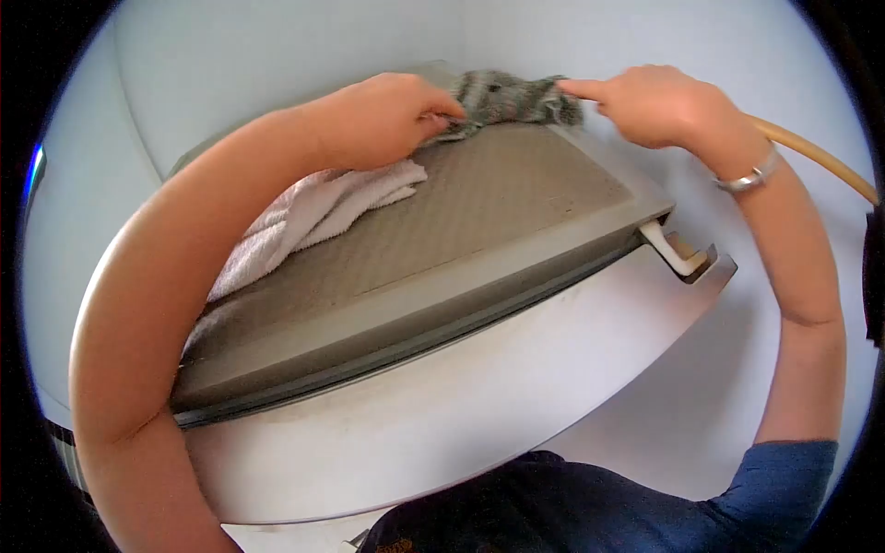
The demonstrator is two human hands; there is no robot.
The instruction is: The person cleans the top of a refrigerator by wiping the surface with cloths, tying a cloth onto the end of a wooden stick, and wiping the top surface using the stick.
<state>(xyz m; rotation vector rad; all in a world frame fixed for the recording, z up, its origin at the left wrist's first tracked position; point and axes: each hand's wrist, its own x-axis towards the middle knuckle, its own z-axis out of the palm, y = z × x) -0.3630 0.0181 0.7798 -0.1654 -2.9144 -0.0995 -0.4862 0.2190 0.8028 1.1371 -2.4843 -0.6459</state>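
Note:
A crumpled grey-green patterned cloth (pixel 512 100) lies at the back edge of a dusty brown-grey appliance top (pixel 498 194). At the cloth's left end, my left hand (pixel 396 120) has its fingers closed on it. My right hand (pixel 650 106) is at the other end, index finger stretched out and touching the cloth, the other fingers curled in. Below my left forearm a pale pink towel (pixel 318 212) rests in folds on the appliance top.
The white curved appliance door (pixel 415 396) faces me, with a white hinge piece (pixel 671 249) at its right corner. Pale walls (pixel 369 37) stand behind. A tan hose (pixel 816 157) runs beyond my right wrist, which wears a silver bracelet (pixel 745 181).

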